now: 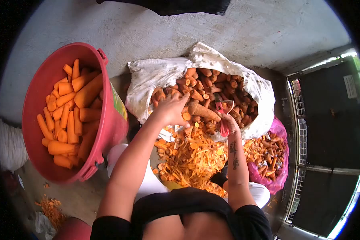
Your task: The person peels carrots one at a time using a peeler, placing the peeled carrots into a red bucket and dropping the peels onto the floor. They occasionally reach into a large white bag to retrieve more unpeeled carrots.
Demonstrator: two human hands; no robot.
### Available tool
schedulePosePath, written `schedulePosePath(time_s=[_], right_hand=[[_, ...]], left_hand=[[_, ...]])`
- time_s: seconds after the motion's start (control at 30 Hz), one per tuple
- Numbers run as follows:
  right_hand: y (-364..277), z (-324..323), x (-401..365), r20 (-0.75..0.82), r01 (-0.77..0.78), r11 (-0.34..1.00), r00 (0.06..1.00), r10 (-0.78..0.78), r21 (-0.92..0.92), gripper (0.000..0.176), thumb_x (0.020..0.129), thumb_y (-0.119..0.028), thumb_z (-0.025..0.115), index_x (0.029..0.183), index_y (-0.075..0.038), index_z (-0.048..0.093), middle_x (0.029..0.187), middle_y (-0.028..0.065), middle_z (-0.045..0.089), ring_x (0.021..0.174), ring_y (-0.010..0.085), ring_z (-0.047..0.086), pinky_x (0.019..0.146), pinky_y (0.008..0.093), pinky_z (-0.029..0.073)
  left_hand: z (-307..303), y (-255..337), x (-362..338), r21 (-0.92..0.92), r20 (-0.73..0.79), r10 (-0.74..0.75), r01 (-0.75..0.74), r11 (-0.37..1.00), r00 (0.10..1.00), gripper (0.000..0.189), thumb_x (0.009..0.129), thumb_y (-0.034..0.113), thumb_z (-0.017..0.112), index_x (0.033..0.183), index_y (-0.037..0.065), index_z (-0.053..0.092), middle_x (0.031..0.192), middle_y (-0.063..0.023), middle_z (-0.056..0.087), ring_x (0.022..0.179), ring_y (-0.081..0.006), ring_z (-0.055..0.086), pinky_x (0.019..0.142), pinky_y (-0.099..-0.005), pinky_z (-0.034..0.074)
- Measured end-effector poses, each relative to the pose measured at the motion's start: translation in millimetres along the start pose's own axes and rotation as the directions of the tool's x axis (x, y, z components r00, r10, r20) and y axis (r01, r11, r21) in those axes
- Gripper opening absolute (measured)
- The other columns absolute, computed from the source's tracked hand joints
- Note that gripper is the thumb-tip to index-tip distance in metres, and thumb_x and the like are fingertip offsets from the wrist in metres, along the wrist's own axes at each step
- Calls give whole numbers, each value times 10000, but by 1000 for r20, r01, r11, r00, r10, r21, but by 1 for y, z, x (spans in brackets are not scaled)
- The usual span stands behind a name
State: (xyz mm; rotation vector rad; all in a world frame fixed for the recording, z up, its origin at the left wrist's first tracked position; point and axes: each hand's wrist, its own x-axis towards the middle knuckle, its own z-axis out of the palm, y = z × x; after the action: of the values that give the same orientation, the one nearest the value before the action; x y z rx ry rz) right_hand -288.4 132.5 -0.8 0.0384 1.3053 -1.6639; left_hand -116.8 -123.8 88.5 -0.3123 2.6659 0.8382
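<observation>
My left hand (170, 110) is over the front of an open white sack (146, 78), its fingers spread beside a large unpeeled carrot (203, 111). That carrot has a cut orange end toward my left hand, and its other end reaches my right hand. My right hand (229, 123) is closed on a red peeler (224, 129), whose head points up toward the sack. Many unpeeled carrots (238, 94) fill the sack behind both hands. Below them lies a heap of orange peelings (196, 154) with cut carrot ends.
On the left stands a large red bucket (118, 124) holding peeled carrots (66, 116). A pink bag (283, 168) with carrot scraps sits at the right, beside a dark gate (328, 120). More peelings (52, 212) lie on the floor at lower left. A grey wall (120, 32) rises behind.
</observation>
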Motion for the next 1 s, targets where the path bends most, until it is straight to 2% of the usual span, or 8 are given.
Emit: schedulePosePath(time_s=[0.1, 0.23, 0.3, 0.37, 0.43, 0.5, 0.6, 1.0], right_hand=[[-13, 55, -48, 99, 70, 998, 993, -69, -10, 347, 844, -143, 638, 1125, 23, 521, 869, 98, 659, 650, 165, 656, 553, 272, 558], [-31, 98, -85, 147, 178, 961, 978, -148, -211, 364, 840, -120, 642, 1138, 37, 504, 857, 86, 651, 665, 176, 657, 583, 270, 528], [-27, 104, -85, 22, 412, 813, 896, -443, -411, 299, 864, -239, 652, 1009, 8, 567, 744, 53, 606, 571, 142, 559, 565, 273, 448], [-31, 111, -105, -182, 222, 527, 772, -609, -820, 335, 886, -331, 622, 867, 3, 609, 619, 33, 542, 523, 117, 474, 526, 281, 407], [-20, 108, -120, -200, 253, 501, 701, -685, -828, 442, 908, -420, 557, 762, -5, 607, 543, 15, 512, 477, 97, 482, 446, 276, 378], [5, 109, -133, -172, 328, 510, 685, -708, -795, 404, 925, -364, 543, 712, -22, 574, 535, 0, 498, 482, 88, 483, 443, 253, 358], [43, 109, -145, -63, 482, 480, 654, -754, -733, 434, 963, -368, 495, 735, -7, 576, 532, -17, 457, 453, 75, 400, 420, 255, 289], [41, 158, -153, -62, 467, 410, 597, -800, -783, 469, 937, -355, 549, 592, -50, 462, 499, -49, 393, 481, 49, 342, 433, 266, 254]], left_hand=[[15, -6, 10, -356, 85, 277, -231, 905, 957, 998, 713, 609, 688, 1408, -1, 315, 1425, -241, 352, 1297, -288, 408, 1033, -417, 366], [10, 1, 1, -810, 462, 458, 150, 567, 759, 804, 736, 641, 655, 1124, -59, 581, 1013, -156, 660, 939, -244, 639, 821, -330, 509], [13, 12, -12, -728, 209, 405, -135, 672, 890, 705, 719, 575, 704, 1063, -32, 603, 953, -130, 675, 900, -234, 651, 784, -341, 508], [20, 22, -30, -540, -100, 387, -377, 752, 916, 609, 701, 508, 753, 1002, -5, 625, 893, -104, 689, 860, -225, 663, 747, -351, 507], [19, 35, -50, -246, -391, 192, -304, 920, 900, 450, 679, 259, 749, 1024, 23, 581, 906, -125, 653, 840, -292, 644, 710, -381, 503], [31, 19, -42, 65, -630, 346, -397, 915, 695, 426, 656, 192, 745, 1022, 50, 578, 886, -101, 636, 819, -286, 632, 698, -383, 506], [28, 15, -43, 287, -753, 447, -370, 884, 483, 400, 656, 169, 740, 1017, 81, 593, 877, -80, 629, 816, -265, 629, 697, -365, 512], [26, 20, -41, 316, -780, 465, -378, 870, 419, 389, 586, 220, 762, 918, 107, 595, 850, -51, 600, 839, -244, 597, 695, -372, 490]])
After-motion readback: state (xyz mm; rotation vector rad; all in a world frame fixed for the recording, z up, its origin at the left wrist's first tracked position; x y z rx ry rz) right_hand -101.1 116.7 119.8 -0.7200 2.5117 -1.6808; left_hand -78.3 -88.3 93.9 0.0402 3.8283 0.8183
